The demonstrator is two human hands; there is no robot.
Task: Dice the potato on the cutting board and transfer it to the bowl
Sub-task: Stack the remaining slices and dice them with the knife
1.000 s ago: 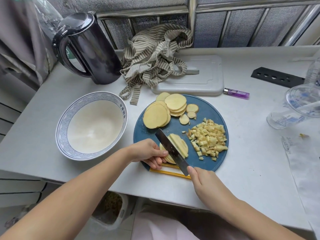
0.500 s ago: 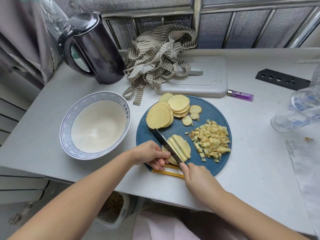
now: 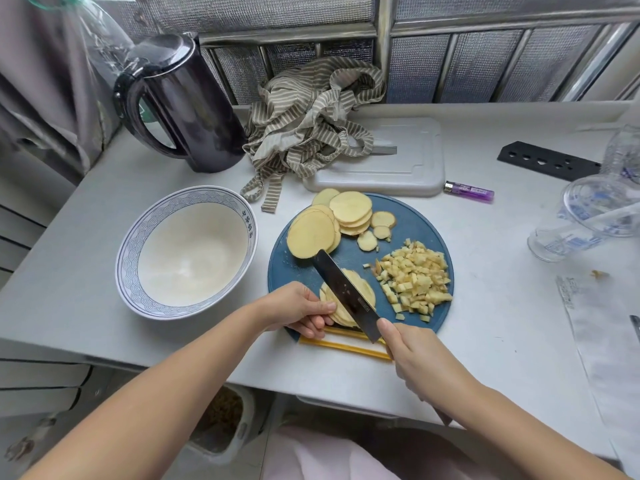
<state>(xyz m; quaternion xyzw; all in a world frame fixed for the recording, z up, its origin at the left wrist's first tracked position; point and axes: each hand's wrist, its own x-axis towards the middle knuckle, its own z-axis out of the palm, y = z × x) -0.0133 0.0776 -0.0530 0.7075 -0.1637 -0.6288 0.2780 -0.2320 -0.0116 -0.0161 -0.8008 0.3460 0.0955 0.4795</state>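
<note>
A round blue cutting board point(image 3: 408, 233) lies on the white counter. Whole potato slices point(image 3: 313, 233) are stacked at its far left, and a heap of diced potato point(image 3: 415, 275) sits on its right side. Near the board's front edge lies a small stack of slices point(image 3: 365, 289); my left hand point(image 3: 301, 308) holds that stack with curled fingers. My right hand point(image 3: 412, 355) grips the handle of a dark knife point(image 3: 346, 294), whose blade rests across the stack. A white bowl point(image 3: 188, 251) with a blue patterned rim stands empty to the left of the board.
A black kettle point(image 3: 187, 102) stands at the back left, a striped cloth point(image 3: 311, 116) and a white board point(image 3: 391, 161) behind the cutting board. A purple lighter point(image 3: 469, 192), a clear plastic cup point(image 3: 588, 216) and a black strip point(image 3: 547, 160) lie to the right.
The knife blade shifted left across the slice stack, after a cut half a second ago. My left hand stayed on the stack. The camera view moved slightly.
</note>
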